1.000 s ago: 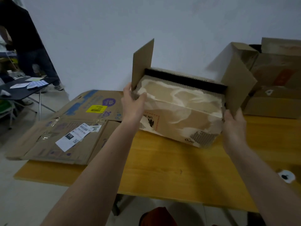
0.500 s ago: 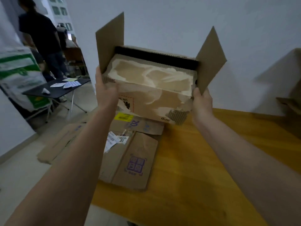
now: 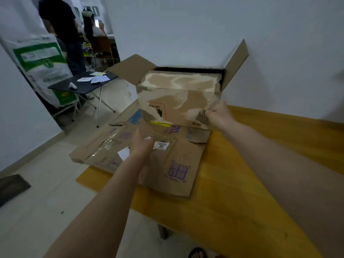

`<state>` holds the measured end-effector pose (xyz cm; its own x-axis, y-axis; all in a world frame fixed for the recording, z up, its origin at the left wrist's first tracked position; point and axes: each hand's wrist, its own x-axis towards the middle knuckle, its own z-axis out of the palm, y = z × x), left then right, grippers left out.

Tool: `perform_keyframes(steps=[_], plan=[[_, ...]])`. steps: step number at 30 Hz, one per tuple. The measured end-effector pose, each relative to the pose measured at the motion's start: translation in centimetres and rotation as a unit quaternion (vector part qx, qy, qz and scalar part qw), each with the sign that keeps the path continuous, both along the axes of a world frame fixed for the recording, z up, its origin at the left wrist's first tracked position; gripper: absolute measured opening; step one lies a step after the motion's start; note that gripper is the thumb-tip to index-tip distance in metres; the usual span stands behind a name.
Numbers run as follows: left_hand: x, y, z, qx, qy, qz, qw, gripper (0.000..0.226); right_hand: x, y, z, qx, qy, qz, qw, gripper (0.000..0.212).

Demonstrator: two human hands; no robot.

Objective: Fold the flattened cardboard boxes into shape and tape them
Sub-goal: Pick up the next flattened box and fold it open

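One hand alone has the box [image 3: 178, 95] now: the right hand [image 3: 219, 113] is closed on its near right corner, fingers curled round the edge, at about 2 o'clock from picture centre, whereas half a second ago both hands gripped it, one at each end. The left hand [image 3: 141, 144] has let go and dropped to 9 o'clock of centre, where it hangs open, fingers loosely extended and holding nothing, over the flat cardboard [image 3: 167, 164]; whether it touches the sheet cannot be told. Earlier the box was raised against the wall with both end flaps standing up; now it sits lower, its bottom edge at the far end of the flat cardboard, though whether it rests there or is just held above cannot be told. Its left flap [image 3: 130, 69] has fallen outward toward 10 o'clock, while the right flap [image 3: 235, 62] stands up toward 1 o'clock. Torn, pale patches cover the near face and the top panel, and a dark opening shows along the far edge. The flat cardboard lies at the left end of the yellow table [image 3: 242, 192], partly overhanging its edge, with a purple printed square near 6 o'clock of the sheet and a small white label [image 3: 161, 145] just right of the left hand. At 10 o'clock, well apart, stands a small black table [image 3: 81, 85] with papers on it.
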<state>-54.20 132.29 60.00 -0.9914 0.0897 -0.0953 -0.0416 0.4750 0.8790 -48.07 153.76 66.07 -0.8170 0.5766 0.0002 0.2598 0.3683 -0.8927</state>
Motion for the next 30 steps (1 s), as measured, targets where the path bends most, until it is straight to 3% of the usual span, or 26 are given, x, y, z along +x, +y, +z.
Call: perform_keyframes(steps=[3,5,7,10,13,16,19,22,25,27,30], plan=[[2.0,-1.7,-1.8,-0.058,0.013,0.090,0.994,0.072,2.0,-2.1,-0.6,0.042,-0.042,0.046,0.997,0.056],[4.3,-2.5,-2.3,-0.050,0.031,0.185,0.981,0.079,3.4,-3.7,-1.0,0.054,-0.054,0.071,0.995,0.061],[6.2,-3.2,-2.6,0.042,-0.009,0.282,0.958,0.078,4.5,-5.0,-1.6,0.065,-0.075,0.095,0.991,0.063],[8.2,-3.8,-2.7,0.266,-0.127,0.354,0.888,0.063,6.2,-6.7,-2.5,0.077,-0.104,0.129,0.983,0.063],[9.7,-4.0,-2.3,0.406,-0.217,0.289,0.839,0.045,7.9,-7.8,-2.8,0.108,-0.111,0.160,0.975,0.062],[10.6,-4.1,0.2,0.432,-0.223,0.206,0.849,0.038,10.2,-8.6,-1.6,0.092,-0.095,0.249,0.959,0.069],[10.5,-3.9,3.7,0.404,-0.126,0.219,0.879,0.034,12.1,-9.0,0.3,0.097,-0.091,0.329,0.935,0.083],[11.2,-4.3,8.8,0.436,-0.023,0.214,0.874,0.023,12.8,-9.2,1.2,0.235,-0.024,0.331,0.914,0.098],[12.1,-4.4,13.3,0.475,0.022,0.166,0.864,0.031,12.8,-9.6,2.1,0.253,0.106,0.257,0.927,0.072],[12.3,-4.2,15.1,0.486,0.023,0.130,0.864,0.037,12.8,-10.0,3.5,0.181,0.163,0.219,0.945,0.049],[12.9,-4.0,15.4,0.448,0.024,0.046,0.893,0.053,13.4,-10.8,6.5,0.057,0.170,0.169,0.969,0.026]])
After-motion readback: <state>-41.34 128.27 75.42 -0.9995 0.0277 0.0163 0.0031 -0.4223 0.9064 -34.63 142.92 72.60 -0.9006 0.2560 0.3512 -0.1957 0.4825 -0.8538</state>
